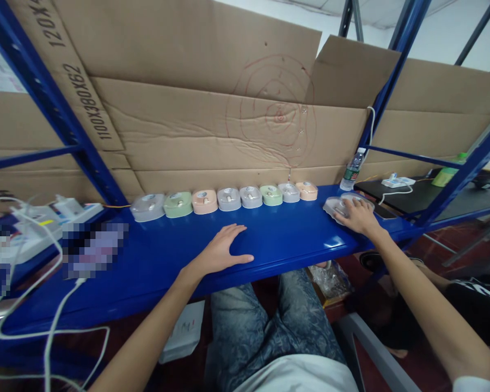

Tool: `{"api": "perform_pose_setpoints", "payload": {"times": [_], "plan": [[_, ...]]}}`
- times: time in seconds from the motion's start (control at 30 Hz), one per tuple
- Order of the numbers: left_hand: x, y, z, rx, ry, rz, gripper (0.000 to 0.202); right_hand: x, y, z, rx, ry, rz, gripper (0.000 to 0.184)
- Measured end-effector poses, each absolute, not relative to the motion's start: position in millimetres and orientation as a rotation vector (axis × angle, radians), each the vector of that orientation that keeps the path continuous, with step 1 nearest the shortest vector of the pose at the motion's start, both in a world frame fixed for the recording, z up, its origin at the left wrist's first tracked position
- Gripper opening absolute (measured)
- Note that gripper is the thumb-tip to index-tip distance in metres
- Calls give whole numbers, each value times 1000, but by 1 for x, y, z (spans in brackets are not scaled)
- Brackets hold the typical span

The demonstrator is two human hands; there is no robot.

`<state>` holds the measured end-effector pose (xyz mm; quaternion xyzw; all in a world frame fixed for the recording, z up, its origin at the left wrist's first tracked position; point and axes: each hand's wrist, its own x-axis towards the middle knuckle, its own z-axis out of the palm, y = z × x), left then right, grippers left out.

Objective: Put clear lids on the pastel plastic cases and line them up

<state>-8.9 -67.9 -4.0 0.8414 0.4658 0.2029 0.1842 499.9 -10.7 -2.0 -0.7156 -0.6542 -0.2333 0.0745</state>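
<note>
My left hand (pixel 225 249) is over the blue shelf top (pixel 286 239), fingers stretched out and thumb apart, with nothing in it. Ahead of it, along the back, stands a row of several small rounded boxes with clear lids: a green box (pixel 178 205), a peach box (pixel 204 202) and a grey box (pixel 229 199) among them. My right hand (pixel 357 214) reaches out to the right, its fingers curled over a clear plastic case (pixel 334 206) lying on the shelf. The hand covers much of this case, so its contents cannot be made out.
A water bottle (pixel 352 170) stands behind my right hand, and a dark phone-like slab (pixel 386 211) lies beside it. Power strips (pixel 71 209) and a charging phone (pixel 100 247) with white cables are at left. Cardboard (pixel 188 125) backs the shelf; blue posts (pixel 61 103) frame it.
</note>
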Motion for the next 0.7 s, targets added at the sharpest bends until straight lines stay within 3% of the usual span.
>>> {"api": "perform_pose_setpoints", "payload": {"times": [0.5,0.7], "plan": [[-11,-65,-9,2416,1257,623,90,509,-20,-9,-2127,-1848,-774,75],[-10,-65,-8,2412,1273,596,92,469,-4,3,-2060,-1832,-856,86]]}}
